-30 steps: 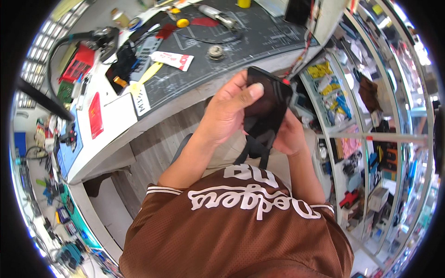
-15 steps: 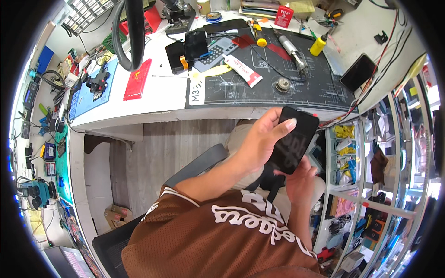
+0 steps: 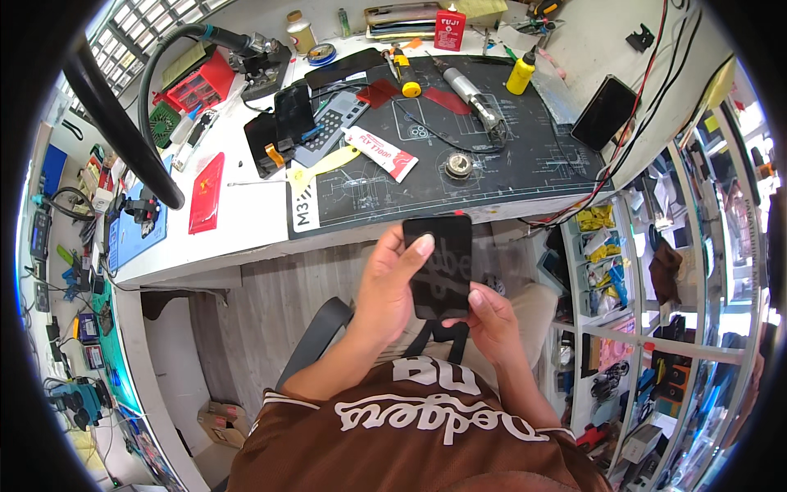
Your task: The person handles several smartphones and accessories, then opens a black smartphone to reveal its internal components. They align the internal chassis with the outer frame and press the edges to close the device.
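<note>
Phone in both my hands, on the near side of the bench.
My left hand grips its left side, thumb over its dark front; my right hand holds the near right corner. Beyond, on the black mat, lies a white-and-red tube.
</note>
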Demonstrator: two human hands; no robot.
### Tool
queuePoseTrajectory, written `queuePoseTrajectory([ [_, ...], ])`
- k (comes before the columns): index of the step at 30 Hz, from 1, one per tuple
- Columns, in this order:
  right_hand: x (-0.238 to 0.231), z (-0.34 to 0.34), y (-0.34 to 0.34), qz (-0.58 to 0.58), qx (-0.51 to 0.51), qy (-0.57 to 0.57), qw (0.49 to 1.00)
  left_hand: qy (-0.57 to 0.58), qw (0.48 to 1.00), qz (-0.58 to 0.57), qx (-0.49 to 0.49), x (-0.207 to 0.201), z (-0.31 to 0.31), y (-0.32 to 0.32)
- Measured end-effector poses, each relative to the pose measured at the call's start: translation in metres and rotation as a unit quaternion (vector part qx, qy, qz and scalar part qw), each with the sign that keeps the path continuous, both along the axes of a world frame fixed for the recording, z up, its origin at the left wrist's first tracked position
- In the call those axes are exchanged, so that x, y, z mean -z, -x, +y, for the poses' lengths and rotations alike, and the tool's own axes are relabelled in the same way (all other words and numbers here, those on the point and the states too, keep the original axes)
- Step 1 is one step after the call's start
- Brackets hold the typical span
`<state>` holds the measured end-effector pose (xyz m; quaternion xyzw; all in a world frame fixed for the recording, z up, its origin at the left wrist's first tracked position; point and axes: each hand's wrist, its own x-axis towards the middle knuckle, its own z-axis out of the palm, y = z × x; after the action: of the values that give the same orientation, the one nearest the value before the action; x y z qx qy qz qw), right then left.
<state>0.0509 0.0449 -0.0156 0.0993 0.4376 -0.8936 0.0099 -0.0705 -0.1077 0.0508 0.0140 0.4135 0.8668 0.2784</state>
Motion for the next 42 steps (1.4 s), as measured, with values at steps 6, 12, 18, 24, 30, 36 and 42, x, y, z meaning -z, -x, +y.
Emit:
queuePoseTrajectory([
  [6, -0.006, -0.015, 0.031, -0.020, -0.082, -0.021, 0.996, -0.007, 0.994, 0.027, -0.102, -0.010, -0.032, 0.006],
  [12, -0.027, -0.041, 0.075, 0.035, -0.151, -0.152, 0.976, -0.020, 0.983, 0.034, -0.179, -0.018, -0.084, 0.003],
  [18, -0.028, -0.053, 0.101, 0.075, -0.211, -0.137, 0.965, 0.003, 0.976, 0.038, -0.214, -0.013, -0.106, 0.003],
  [24, -0.020, -0.082, 0.103, 0.073, -0.215, -0.159, 0.961, 0.036, 0.964, 0.062, -0.256, -0.008, -0.114, 0.002],
  [30, -0.027, -0.074, 0.098, 0.067, -0.196, -0.141, 0.968, 0.005, 0.978, 0.054, -0.202, -0.012, -0.104, 0.010],
  [36, -0.028, -0.065, 0.083, 0.030, -0.182, -0.095, 0.978, -0.010, 0.981, 0.025, -0.191, -0.009, -0.098, 0.004],
  [42, -0.024, -0.067, 0.076, 0.010, -0.165, -0.112, 0.980, -0.028, 0.982, 0.010, -0.187, -0.007, -0.105, -0.005],
])
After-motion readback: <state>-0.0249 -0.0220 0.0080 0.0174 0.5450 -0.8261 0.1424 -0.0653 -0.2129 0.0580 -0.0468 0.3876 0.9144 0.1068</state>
